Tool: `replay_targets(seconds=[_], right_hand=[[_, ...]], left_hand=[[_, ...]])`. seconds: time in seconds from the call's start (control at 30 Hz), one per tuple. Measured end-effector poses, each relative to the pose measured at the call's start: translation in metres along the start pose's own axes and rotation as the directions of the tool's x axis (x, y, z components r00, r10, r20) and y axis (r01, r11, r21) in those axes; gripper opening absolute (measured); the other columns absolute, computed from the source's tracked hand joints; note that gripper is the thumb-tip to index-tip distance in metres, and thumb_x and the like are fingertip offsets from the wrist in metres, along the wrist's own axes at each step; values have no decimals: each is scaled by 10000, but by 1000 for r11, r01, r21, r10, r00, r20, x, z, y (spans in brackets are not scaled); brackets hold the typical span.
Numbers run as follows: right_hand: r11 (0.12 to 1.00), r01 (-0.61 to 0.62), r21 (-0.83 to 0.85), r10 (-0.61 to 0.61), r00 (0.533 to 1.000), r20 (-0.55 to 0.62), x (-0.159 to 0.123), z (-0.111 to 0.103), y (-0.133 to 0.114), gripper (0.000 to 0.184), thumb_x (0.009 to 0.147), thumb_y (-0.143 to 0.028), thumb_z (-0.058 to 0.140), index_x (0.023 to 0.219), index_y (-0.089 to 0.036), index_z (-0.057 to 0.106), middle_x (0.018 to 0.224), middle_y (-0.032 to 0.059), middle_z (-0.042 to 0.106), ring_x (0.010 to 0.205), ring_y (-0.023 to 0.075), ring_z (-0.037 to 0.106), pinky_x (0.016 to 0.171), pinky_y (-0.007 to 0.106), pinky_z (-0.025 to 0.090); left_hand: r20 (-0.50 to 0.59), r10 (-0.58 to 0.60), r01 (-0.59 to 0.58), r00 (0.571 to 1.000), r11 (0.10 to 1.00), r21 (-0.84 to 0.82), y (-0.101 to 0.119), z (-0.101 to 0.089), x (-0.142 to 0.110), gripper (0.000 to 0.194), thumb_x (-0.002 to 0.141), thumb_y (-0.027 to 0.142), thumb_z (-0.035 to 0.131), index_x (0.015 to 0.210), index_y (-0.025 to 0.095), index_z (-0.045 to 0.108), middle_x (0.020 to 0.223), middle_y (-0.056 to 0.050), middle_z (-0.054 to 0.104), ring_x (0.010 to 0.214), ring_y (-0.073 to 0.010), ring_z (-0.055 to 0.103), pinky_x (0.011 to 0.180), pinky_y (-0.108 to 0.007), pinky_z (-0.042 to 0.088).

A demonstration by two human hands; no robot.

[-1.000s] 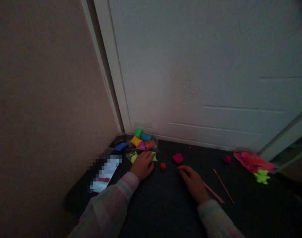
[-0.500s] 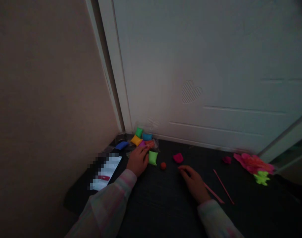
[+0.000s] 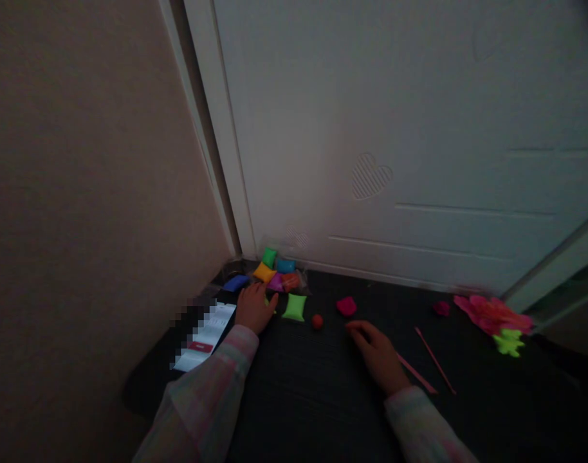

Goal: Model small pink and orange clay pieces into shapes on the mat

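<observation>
My left hand [image 3: 253,307] rests on the dark floor mat [image 3: 323,399], fingers curled over a yellow-green bit that peeks out at its right edge. Just to its right lies a lime-green clay packet [image 3: 294,307], apart from the hand. A small red clay ball [image 3: 317,321] and a pink clay lump [image 3: 346,306] lie between my hands. My right hand [image 3: 378,355] lies palm down with fingers loosely stretched toward the pink lump, holding nothing. A pile of coloured clay packets [image 3: 276,275] sits behind my left hand by the door.
A white printed sheet [image 3: 204,334] lies left of my left hand. Two thin pink sticks [image 3: 433,368] lie right of my right hand. A pink clay flower [image 3: 491,315] with a lime-green piece [image 3: 509,342] sits far right. A white door [image 3: 395,141] and beige wall [image 3: 82,193] close the corner.
My left hand has slid left off the lime-green packet, which now lies uncovered, and onto the spot beside the white sheet. My right hand has stayed put.
</observation>
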State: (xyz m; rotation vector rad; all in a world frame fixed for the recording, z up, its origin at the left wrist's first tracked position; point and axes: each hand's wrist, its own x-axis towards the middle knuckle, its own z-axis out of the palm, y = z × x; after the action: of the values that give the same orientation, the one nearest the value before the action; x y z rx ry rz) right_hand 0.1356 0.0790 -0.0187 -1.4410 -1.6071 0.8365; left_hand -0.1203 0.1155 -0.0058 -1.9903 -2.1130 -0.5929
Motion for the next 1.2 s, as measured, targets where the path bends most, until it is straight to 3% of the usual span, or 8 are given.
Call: replay_targets(seconds=[0.27,0.43,0.57,0.73,0.9,0.97,1.1,1.2], right_hand=[[1000,1,-2,-1,1000,10,-1,0,-1,211,708,-320,451,787,-195,602,830,31,616,814,192,547,731,310,393],[1000,0,13,0,1000,21,-1,0,0,210,716,-321,440,789,-200,595,839,31,613,816,195,546,740,321,395],[999,10,35,-11,1000,5,0,0,1,203,704,-314,451,780,-203,603,829,30,616,805,198,550,727,326,406],[1000,11,25,-12,1000,9,0,1,0,205,709,-303,436,779,-201,600,827,30,617,803,194,552,723,320,410],[998,31,48,-32,999,3,0,2,-3,202,701,-270,435,779,-199,607,823,23,620,805,180,554,731,298,406],[998,35,56,-35,999,-2,0,2,-3,203,699,-267,437,777,-193,609,815,26,622,798,178,555,729,294,406],[998,36,59,-36,999,-6,0,1,-5,201,699,-261,435,777,-195,609,820,24,624,805,175,556,736,291,405],[998,33,56,-33,999,-6,0,0,-7,203,701,-257,430,781,-196,607,826,24,622,806,175,556,736,293,405]], left_hand=[[-72,77,-80,994,996,-29,8,-5,-3,395,754,315,423,1087,119,505,1082,-130,543,1042,-256,452,933,-432,277],[44,74,-67,996,988,-141,8,-13,16,337,812,230,313,1041,129,538,1024,-92,583,973,-196,505,898,-338,346],[150,85,-63,985,988,-140,10,-17,48,298,801,223,360,1020,151,549,1025,-69,586,956,-178,521,855,-292,387],[388,147,-121,910,988,-91,17,-13,78,263,770,296,471,984,164,545,989,-70,571,877,-184,546,761,-337,438],[545,189,-214,817,977,-19,10,-5,85,297,798,288,439,1058,145,463,1055,-73,505,889,-169,522,736,-375,450],[545,187,-228,817,974,7,7,-3,82,294,789,283,456,1050,150,473,1057,-76,506,901,-175,518,750,-374,444],[475,182,-209,861,978,2,2,-8,80,281,640,201,591,918,172,558,953,-64,570,917,-213,523,804,-333,403],[423,175,-176,889,984,-37,-7,-20,87,303,603,193,563,905,169,565,911,-53,596,889,-214,542,777,-297,409]])
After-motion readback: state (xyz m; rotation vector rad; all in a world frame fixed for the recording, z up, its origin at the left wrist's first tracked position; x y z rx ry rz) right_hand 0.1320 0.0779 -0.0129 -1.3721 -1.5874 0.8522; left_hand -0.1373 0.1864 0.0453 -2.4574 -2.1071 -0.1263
